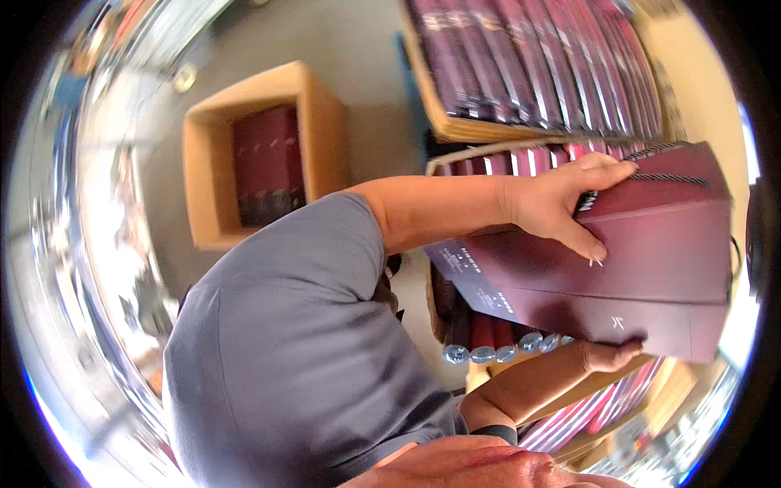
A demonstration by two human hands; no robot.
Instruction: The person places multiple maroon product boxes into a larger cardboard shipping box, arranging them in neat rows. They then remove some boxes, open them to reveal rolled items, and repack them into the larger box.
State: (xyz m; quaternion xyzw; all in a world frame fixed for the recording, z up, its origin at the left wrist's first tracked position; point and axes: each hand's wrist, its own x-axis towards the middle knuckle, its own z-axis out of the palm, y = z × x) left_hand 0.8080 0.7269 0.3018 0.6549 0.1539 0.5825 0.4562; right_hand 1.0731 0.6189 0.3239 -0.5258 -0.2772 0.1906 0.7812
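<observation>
A maroon paper gift bag (pixel 663 244) with black cord handles lies across both my hands at the right. I cannot tell whether it is one bag or two pressed together. My left hand (pixel 565 199) grips it from above, fingers at the cord and thumb over its face. Along its lower edge, my right hand (pixel 610 355) is closed, with the fingers partly hidden beneath. A greyish printed panel (pixel 472 281) shows at the bag's left end. Under the bag sits an open carton (pixel 438 313) of maroon packages (pixel 482 337), some with round clear ends.
Another open carton (pixel 455 128) behind holds a row of maroon wrapped packages (pixel 529 65). A separate cardboard box (pixel 325 154) on the grey floor contains maroon items (pixel 268 159). More striped maroon packages (pixel 598 407) lie in a carton at the lower right.
</observation>
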